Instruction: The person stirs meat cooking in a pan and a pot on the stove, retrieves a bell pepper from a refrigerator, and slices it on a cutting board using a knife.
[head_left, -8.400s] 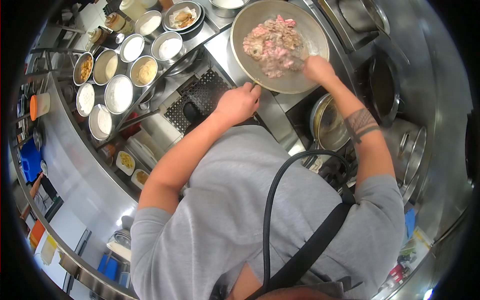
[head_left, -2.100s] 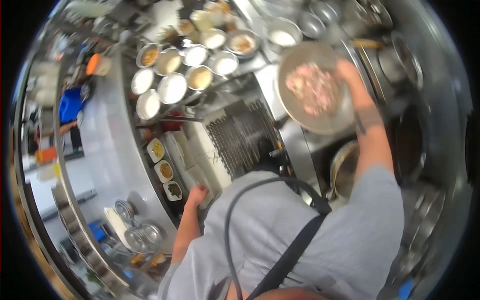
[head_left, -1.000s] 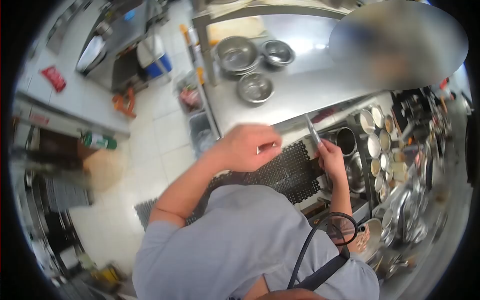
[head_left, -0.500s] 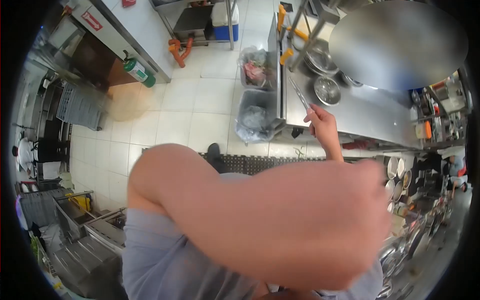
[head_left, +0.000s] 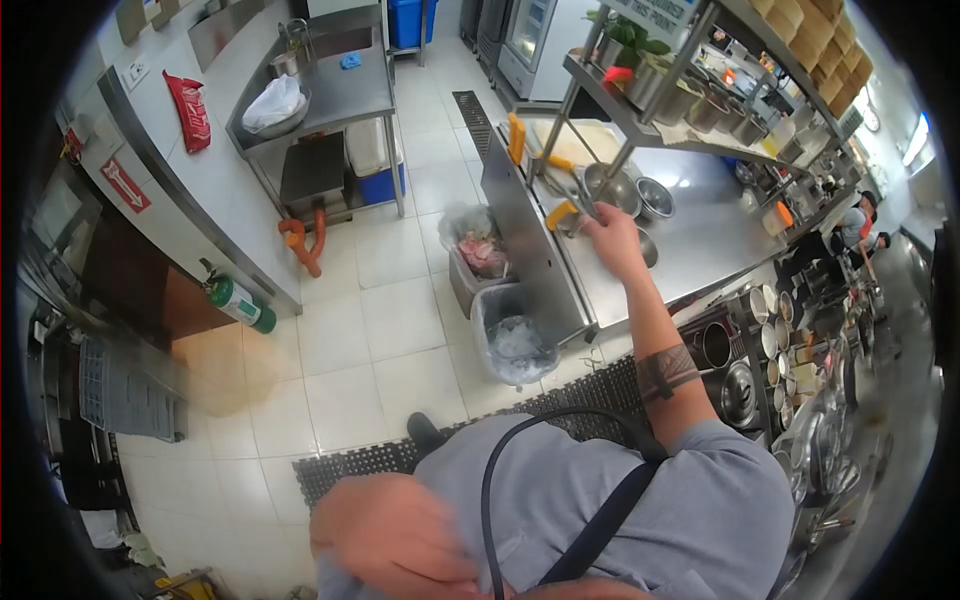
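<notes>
Moved right hand (head_left: 610,235) since half a second ago from near front edge of steel counter (head_left: 710,245) to farther in, along its left edge. Drew left arm (head_left: 400,530) back from across the chest to a folded position; cannot tell left grip, owing to blur. Holds metal tool (head_left: 587,197) in right hand, fingers closed around it, with tip directed away from the body over left part of counter. Found close by on counter: large bowl (head_left: 615,188), small bowl (head_left: 656,198) to its right, and second small bowl (head_left: 648,248) nearer front edge, partly hidden by hand. Noted pale board (head_left: 578,138) toward far left corner, and two bins (head_left: 470,285) on floor beside left edge.
</notes>
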